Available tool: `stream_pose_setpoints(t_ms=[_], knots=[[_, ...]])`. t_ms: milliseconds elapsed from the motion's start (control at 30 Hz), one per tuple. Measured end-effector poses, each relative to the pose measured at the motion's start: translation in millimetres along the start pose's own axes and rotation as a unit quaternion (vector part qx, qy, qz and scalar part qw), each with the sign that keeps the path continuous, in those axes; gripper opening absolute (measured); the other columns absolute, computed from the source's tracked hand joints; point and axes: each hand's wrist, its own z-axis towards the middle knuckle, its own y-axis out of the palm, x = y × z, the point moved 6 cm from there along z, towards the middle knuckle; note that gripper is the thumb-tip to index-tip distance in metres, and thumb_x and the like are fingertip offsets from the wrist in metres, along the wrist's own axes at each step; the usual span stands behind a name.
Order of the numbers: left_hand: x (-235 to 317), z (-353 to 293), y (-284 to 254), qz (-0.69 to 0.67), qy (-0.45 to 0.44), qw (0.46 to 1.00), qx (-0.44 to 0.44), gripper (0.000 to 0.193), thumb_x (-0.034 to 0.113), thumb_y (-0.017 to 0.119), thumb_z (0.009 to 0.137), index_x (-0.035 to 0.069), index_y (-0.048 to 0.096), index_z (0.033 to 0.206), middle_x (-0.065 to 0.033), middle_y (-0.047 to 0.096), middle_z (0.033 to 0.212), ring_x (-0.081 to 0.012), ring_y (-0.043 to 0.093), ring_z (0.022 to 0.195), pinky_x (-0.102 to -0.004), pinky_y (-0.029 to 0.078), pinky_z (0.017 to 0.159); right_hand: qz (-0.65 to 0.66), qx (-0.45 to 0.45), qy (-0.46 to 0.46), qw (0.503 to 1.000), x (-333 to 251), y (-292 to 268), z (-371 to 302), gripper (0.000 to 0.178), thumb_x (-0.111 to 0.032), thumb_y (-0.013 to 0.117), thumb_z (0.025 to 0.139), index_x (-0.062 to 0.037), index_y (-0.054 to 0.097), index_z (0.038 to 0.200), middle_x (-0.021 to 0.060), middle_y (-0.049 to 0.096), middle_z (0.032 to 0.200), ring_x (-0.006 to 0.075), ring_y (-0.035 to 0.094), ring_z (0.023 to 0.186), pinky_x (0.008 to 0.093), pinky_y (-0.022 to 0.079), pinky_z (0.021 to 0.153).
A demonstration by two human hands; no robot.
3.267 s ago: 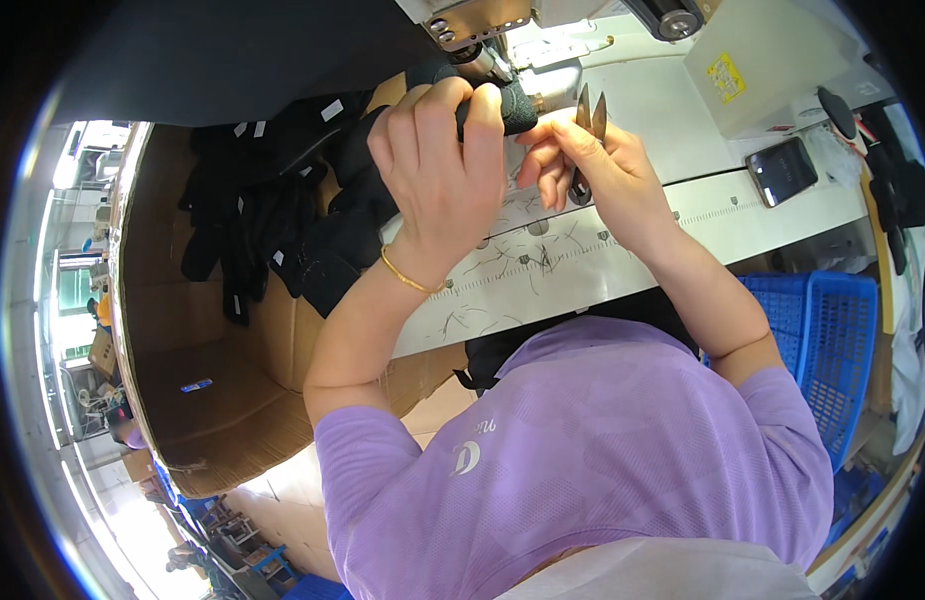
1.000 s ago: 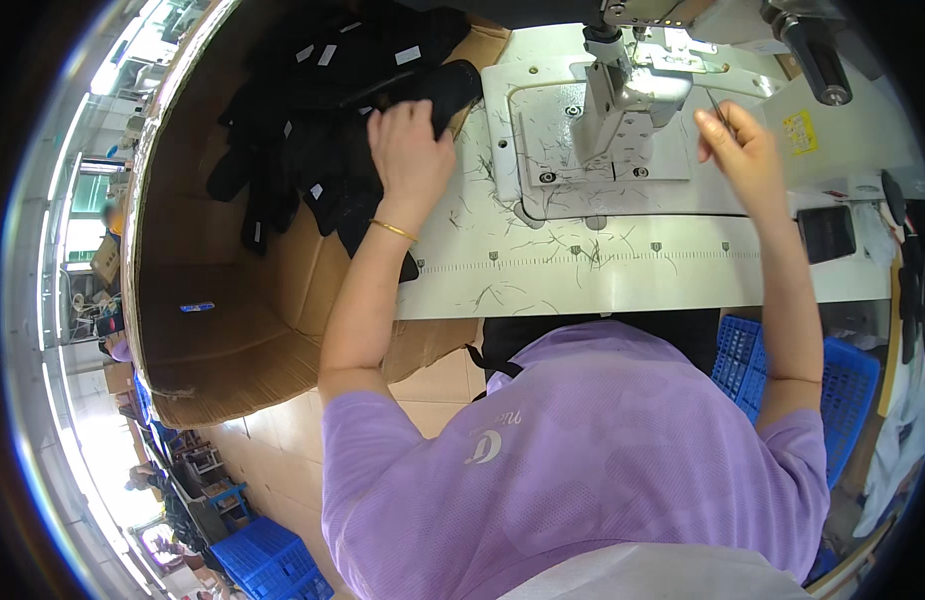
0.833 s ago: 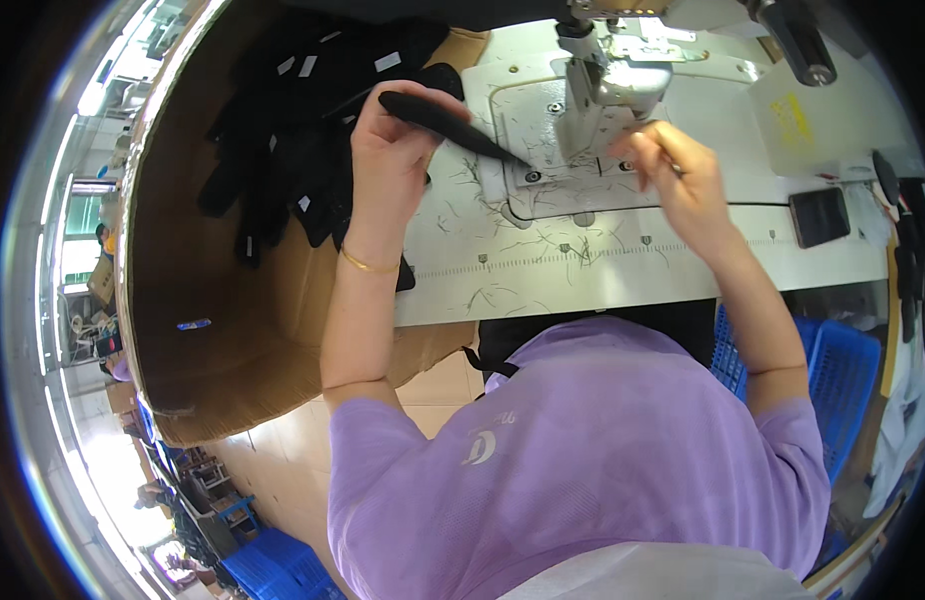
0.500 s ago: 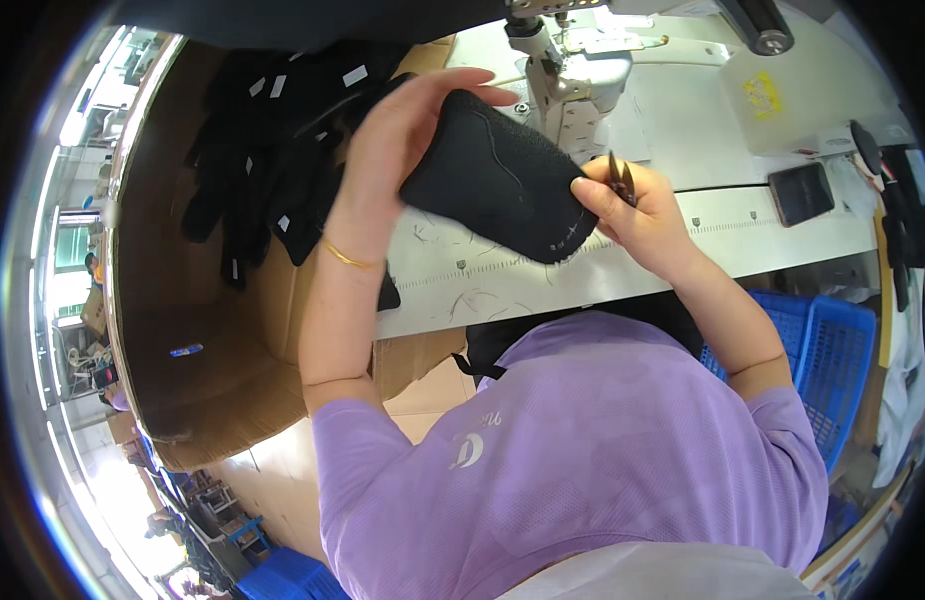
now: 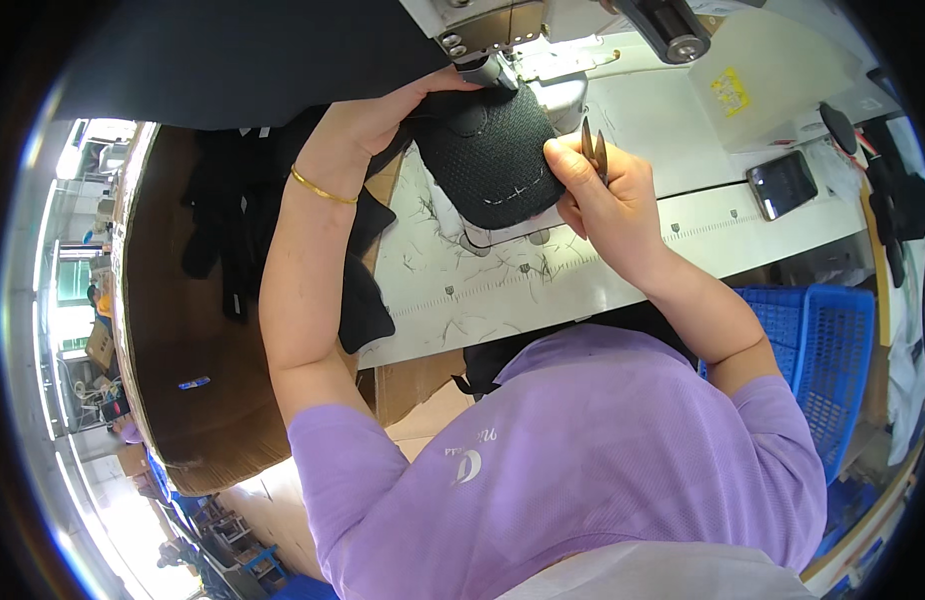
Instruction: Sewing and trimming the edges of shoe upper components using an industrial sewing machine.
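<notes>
A black textured fabric piece (image 5: 488, 165) with a rounded end and pale stitch marks is held up under the sewing machine head (image 5: 493, 40). My left hand (image 5: 388, 115) grips its upper left side, with the fingertips partly hidden by the fabric and the machine. At the right edge, my right hand (image 5: 618, 200) pinches the piece between thumb and fingers. Dark thread snips (image 5: 596, 152) are also tucked in that hand, their points upward. Other black fabric pieces (image 5: 368, 305) lie by my left forearm.
A large cardboard box (image 5: 173, 400) with black pieces in it stands left. Thread scraps litter the white sewing table (image 5: 463, 290), which has a ruler edge. A phone (image 5: 783, 187) lies at the right, above blue plastic baskets (image 5: 833, 370).
The fabric piece has moved up and left to the machine head and turned to show its textured face. Both hands have shifted left with it, and the view has tilted slightly.
</notes>
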Motion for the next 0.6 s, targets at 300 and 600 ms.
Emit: stream_pose_setpoints(t_ms=[300,600], knots=[[3,-22,0,0.195,0.027,0.958,0.207,0.024,0.02,0.072,0.084,0.002,0.072,0.1,-0.0055,0.07,0.096,-0.0154,0.062,0.089,-0.0282,0.05,0.08,-0.042,-0.014,-0.017,0.999,-6,0,-4,0.033,-0.025,0.052,0.099,-0.0035,0.062,0.075,0.0001,0.061,0.058,0.0023,0.045,0.052,0.0215,0.035,0.047],[14,-102,69,0.59,0.535,0.568,0.206,0.035,0.011,0.064,0.08,0.009,0.069,0.115,-0.0035,0.066,0.112,-0.0155,0.06,0.089,-0.0286,0.048,0.07,-0.042,-0.027,0.0,0.999,-10,5,-6,0.035,-0.024,0.053,0.097,-0.0033,0.057,0.069,0.0,0.059,0.057,0.0032,0.046,0.052,0.0222,0.036,0.048]])
